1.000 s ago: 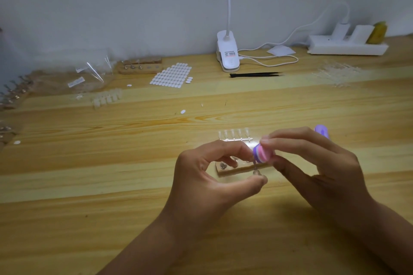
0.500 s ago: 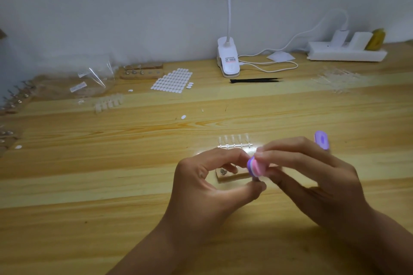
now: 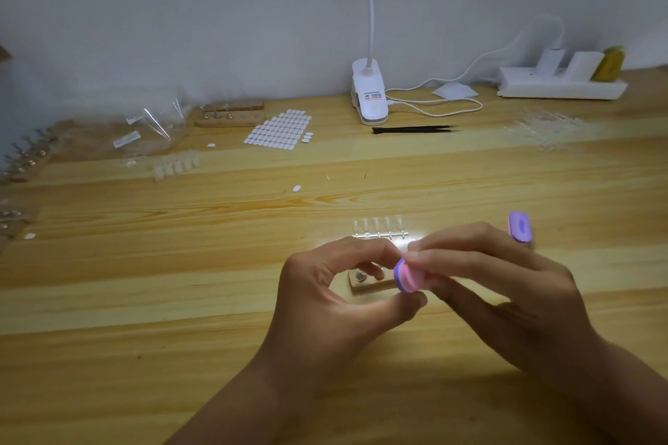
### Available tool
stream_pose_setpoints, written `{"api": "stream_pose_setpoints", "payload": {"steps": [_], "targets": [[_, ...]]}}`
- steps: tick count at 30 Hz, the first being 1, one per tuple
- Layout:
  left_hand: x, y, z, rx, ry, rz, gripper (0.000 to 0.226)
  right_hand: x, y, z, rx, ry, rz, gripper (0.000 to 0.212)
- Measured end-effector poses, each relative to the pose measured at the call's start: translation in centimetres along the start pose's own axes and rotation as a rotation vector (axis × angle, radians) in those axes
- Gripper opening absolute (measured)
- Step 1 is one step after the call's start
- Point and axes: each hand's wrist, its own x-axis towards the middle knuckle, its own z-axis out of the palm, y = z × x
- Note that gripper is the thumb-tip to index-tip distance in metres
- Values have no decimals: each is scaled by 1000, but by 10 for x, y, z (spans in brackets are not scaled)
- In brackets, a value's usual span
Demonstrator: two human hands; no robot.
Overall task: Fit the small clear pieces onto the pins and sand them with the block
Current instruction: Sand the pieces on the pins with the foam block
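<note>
My right hand [image 3: 506,300] grips a purple and pink sanding block [image 3: 408,276] between fingers and thumb; the block's far purple end [image 3: 520,226] sticks out past the knuckles. My left hand [image 3: 336,303] curls its forefinger and thumb round something small right at the block's near end; the piece itself is hidden. Under both hands lies a small wooden pin holder [image 3: 365,284] with a metal pin showing. Just behind it lies a strip of clear pieces [image 3: 379,228].
Along the back stand a white clip lamp [image 3: 368,94], black tweezers [image 3: 412,129], a power strip [image 3: 564,83], a sheet of white stickers [image 3: 278,128], another wooden holder [image 3: 231,114], plastic bags [image 3: 144,126] and more clear pieces [image 3: 546,126]. Pin holders [image 3: 25,163] line the left edge.
The block's near end has slid a little to the left between my left forefinger and thumb. Both hands stay over the wooden holder.
</note>
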Motion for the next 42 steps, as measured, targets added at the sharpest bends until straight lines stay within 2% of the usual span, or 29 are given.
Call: {"api": "stream_pose_setpoints", "payload": {"steps": [4, 8, 12, 17, 23, 28, 32, 42], "targets": [[0, 0, 0, 2, 2, -17, 27, -1, 3, -7, -4, 18, 72, 23], [0, -1, 0, 17, -10, 18, 24, -2, -2, -1, 6, 7, 5, 23], [0, -3, 0, 23, -3, 6, 26, -1, 3, -5, -28, 32, 71, 26], [1, -5, 0, 18, -12, 14, 25, -2, 0, 1, -14, 10, -35, 22], [-1, -6, -1, 6, 34, -6, 28, -4, 25, -8, -170, 64, 131, 23], [7, -17, -5, 70, 165, -26, 31, -7, 28, 0, -277, 85, 188, 19], [11, -24, -8, 70, 181, -58, 30, -6, 27, 2, -285, 92, 184, 17], [8, -29, -6, 9, 209, -55, 13, -3, 26, 6, -302, 102, 125, 16]]}}
